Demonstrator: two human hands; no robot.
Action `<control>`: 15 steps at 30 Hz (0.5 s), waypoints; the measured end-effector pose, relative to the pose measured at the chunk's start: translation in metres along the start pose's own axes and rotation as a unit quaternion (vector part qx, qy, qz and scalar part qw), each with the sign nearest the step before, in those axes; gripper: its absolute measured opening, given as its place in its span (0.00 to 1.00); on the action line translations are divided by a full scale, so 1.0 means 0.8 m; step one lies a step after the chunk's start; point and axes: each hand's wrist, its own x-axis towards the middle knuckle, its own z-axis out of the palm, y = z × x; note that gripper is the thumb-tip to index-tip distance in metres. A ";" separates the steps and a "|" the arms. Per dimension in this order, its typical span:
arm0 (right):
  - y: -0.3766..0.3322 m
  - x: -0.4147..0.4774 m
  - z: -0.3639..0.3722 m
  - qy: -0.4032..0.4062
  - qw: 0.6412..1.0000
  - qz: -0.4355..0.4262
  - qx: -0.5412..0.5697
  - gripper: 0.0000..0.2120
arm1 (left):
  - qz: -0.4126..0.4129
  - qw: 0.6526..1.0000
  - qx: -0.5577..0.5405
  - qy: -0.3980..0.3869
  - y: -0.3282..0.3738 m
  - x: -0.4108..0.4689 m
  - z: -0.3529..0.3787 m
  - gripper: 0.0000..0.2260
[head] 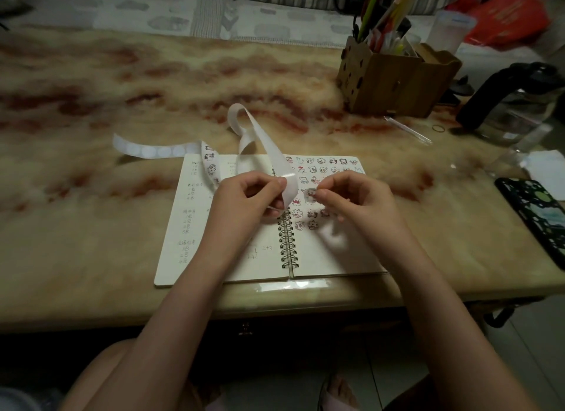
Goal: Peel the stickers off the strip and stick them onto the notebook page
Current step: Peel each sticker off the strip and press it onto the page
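From the head camera, the left hand (250,196) grips the strip (266,147), curling it over its fingers, probably so that the backing bends away and a sticker edge lifts. The right hand (351,202) pinches a round sticker (311,193) between thumb and forefinger, just beside that bend; whether it is fully free I cannot tell. Both hover over the open notebook (171,276), above the wire binding (286,242). Stickers fill the upper rows of the right page (330,257), while its lower part is bare, the likely landing room. The pen box (394,83), kettle (513,104) and phone (535,215) stand well apart on the table (91,227).
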 end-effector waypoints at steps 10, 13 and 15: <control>0.006 0.000 -0.022 -0.022 0.989 0.124 -0.071 0.01 | -0.002 1.000 -0.001 0.003 0.000 -0.001 0.001 0.07; 0.007 -0.001 -0.021 -0.018 0.987 0.132 -0.088 0.02 | -0.003 1.000 0.001 0.003 0.000 -0.001 0.001 0.07; 0.007 0.000 -0.020 -0.015 0.987 0.135 -0.090 0.02 | -0.002 1.000 0.004 0.003 0.000 -0.001 0.001 0.07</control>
